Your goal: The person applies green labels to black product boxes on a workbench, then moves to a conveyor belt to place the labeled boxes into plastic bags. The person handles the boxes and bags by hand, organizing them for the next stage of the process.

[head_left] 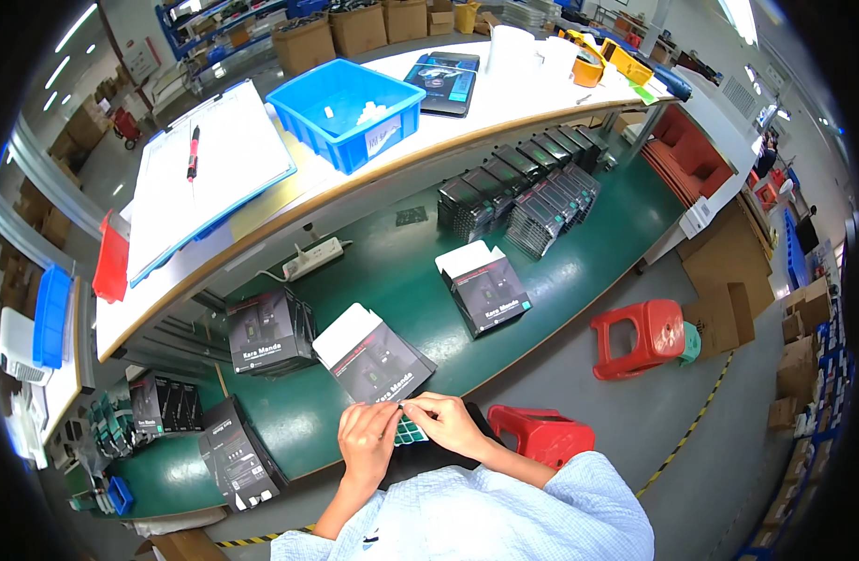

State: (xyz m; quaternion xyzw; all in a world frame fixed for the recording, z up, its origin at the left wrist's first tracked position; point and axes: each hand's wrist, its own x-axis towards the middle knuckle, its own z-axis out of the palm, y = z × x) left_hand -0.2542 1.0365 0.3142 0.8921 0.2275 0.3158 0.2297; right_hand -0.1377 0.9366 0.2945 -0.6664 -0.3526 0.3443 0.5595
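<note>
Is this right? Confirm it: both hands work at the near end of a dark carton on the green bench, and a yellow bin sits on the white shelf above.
One thing is wrong: the bin is blue, not yellow, as the head view shows. Both hands, left hand and right hand, do work at the dark carton on the green bench.

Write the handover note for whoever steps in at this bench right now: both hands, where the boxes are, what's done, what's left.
Left hand: holds a green sticker sheet at the bench's near edge.
Right hand: fingertips pinch at the sheet's top edge, right by the lower end of the open dark box; whether a sticker is lifted cannot be told.
Boxes: a second open dark box lies further right on the green bench; a stack of dark boxes to the left; rows of upright packs at the back.
Done: no sticker visibly applied.
Left: both open boxes have their white flaps up, unclosed.
</note>
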